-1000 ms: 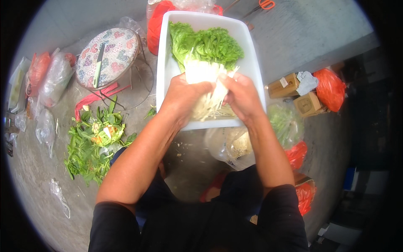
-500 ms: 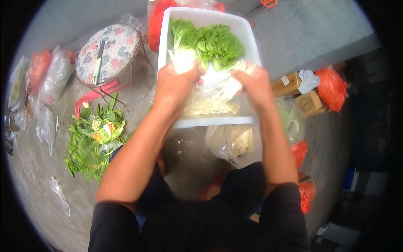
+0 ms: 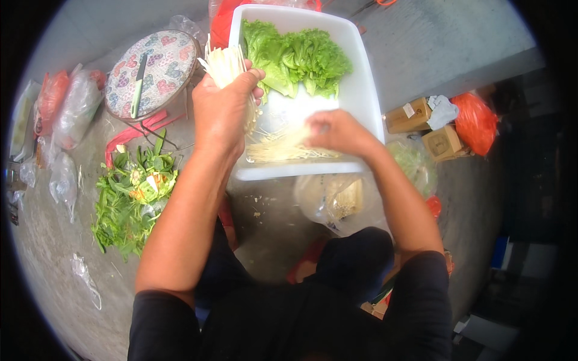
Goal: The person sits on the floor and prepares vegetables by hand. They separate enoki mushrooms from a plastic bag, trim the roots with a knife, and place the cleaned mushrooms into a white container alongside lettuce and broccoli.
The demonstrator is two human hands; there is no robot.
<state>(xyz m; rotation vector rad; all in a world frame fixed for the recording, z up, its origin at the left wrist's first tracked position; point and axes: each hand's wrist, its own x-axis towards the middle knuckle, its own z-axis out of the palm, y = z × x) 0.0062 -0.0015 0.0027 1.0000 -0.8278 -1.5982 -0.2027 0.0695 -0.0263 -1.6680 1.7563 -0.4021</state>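
Note:
A bunch of enoki mushrooms (image 3: 225, 65) stands up out of my left hand (image 3: 220, 108), which is closed round it at the left wall of a white plastic tub (image 3: 368, 78). My right hand (image 3: 340, 133) is inside the tub, low over loose enoki strands (image 3: 283, 149) laid along its near side. Motion smears its fingertips, so I cannot make out whether they hold any strands. Green leaf lettuce (image 3: 316, 60) fills the tub's far part. Below the near rim, a clear plastic bag (image 3: 322, 201) contains more pale enoki (image 3: 349, 198).
On the left, a round stool (image 3: 153, 72) with a heart-patterned top carries a knife (image 3: 139, 87). Leafy greens and trimmings (image 3: 132, 210) lie on the floor beside my left arm. Cardboard boxes (image 3: 409, 115) and a red plastic bag (image 3: 475, 123) sit at the right.
My left hand has moved left and up with its enoki bunch, away from the right hand. The right hand has come down and left to the loose strands, turning as it moved.

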